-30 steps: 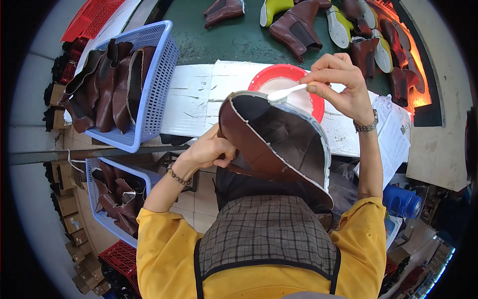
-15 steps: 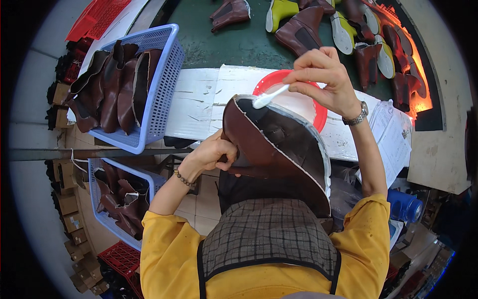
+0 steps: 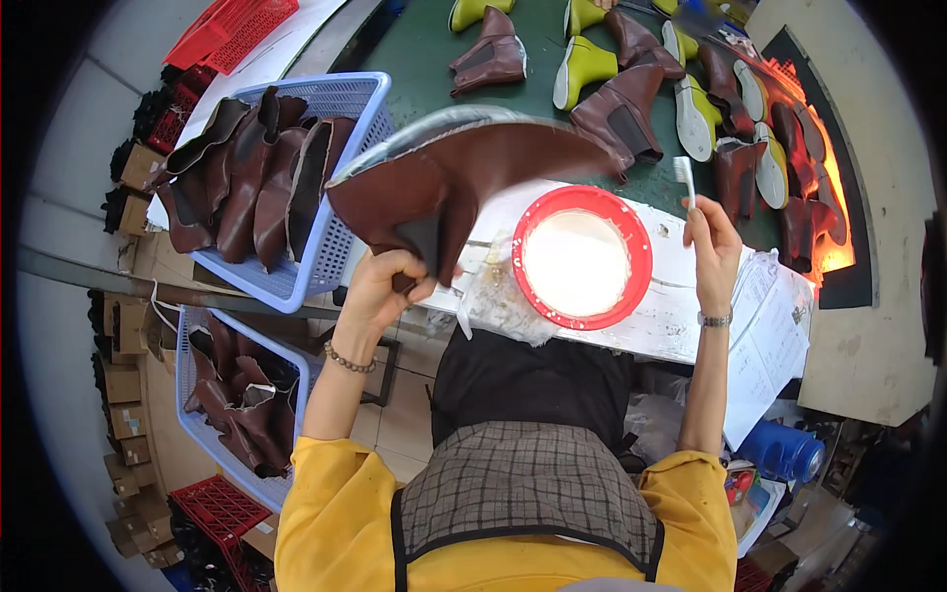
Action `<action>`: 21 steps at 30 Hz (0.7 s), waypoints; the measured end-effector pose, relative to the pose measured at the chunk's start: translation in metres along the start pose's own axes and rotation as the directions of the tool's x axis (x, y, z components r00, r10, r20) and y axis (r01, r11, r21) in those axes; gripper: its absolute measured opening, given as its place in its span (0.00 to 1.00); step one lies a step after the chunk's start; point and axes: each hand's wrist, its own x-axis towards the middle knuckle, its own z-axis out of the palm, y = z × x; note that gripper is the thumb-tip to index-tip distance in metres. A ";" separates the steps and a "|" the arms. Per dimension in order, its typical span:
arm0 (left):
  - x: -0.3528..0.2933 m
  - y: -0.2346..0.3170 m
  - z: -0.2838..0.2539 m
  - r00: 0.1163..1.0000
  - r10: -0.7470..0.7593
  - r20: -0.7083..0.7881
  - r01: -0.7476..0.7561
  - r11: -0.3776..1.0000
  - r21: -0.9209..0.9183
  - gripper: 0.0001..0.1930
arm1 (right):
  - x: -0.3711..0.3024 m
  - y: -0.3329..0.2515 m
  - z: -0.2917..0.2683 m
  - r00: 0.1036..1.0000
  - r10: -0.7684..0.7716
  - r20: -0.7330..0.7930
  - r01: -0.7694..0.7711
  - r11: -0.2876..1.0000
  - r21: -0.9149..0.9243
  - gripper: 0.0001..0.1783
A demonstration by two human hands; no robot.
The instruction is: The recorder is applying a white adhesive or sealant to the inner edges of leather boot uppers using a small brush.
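A brown leather boot upper (image 3: 444,183) hangs in the air left of the middle, its white-coated edge (image 3: 434,126) facing away from me. My left hand (image 3: 390,286) is closed on its near part, below a dark side panel. My right hand (image 3: 714,242) pinches a white toothbrush (image 3: 688,182) upright, bristles on top, apart from the upper. Between the hands stands a red bowl (image 3: 641,242) with white liquid (image 3: 577,261) in it. The far end of the upper is blurred by motion.
A blue basket (image 3: 321,252) of brown uppers stands at the left, with a second blue basket (image 3: 306,370) lower down. Brown boots (image 3: 617,113) and lime-green shoe forms (image 3: 584,71) lie across the green tabletop (image 3: 424,74). An orange glow (image 3: 837,232) lights the right. Papers (image 3: 764,345) hang nearby.
The upper has swung away from my lap to the left and forward, uncovering the bowl. My right hand has lifted the toothbrush off its edge and moved right and lower.
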 end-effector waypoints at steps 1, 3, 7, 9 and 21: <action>0.007 -0.006 0.002 1.000 0.003 -0.001 -0.003 1.000 -0.002 0.18 | -0.006 0.000 -0.002 0.990 0.137 -0.039 -0.134 0.989 0.056 0.10; 0.023 -0.027 -0.006 0.875 0.449 -0.183 -0.360 0.854 0.375 0.15 | -0.013 -0.010 0.011 0.987 0.144 -0.074 -0.136 0.985 0.103 0.09; 0.053 -0.025 0.020 0.335 0.890 0.309 -0.670 -0.005 0.742 0.28 | -0.025 -0.053 0.036 0.991 -0.135 0.016 0.135 0.989 -0.061 0.07; 0.060 -0.021 0.026 0.280 0.884 0.375 -0.642 -0.117 0.757 0.30 | -0.028 -0.078 0.058 0.970 -0.226 0.086 0.237 0.961 -0.143 0.09; 0.079 -0.021 0.054 -0.093 0.884 0.459 -0.458 -0.447 0.768 0.26 | -0.067 -0.107 0.091 0.937 -0.319 0.144 0.348 0.891 -0.290 0.11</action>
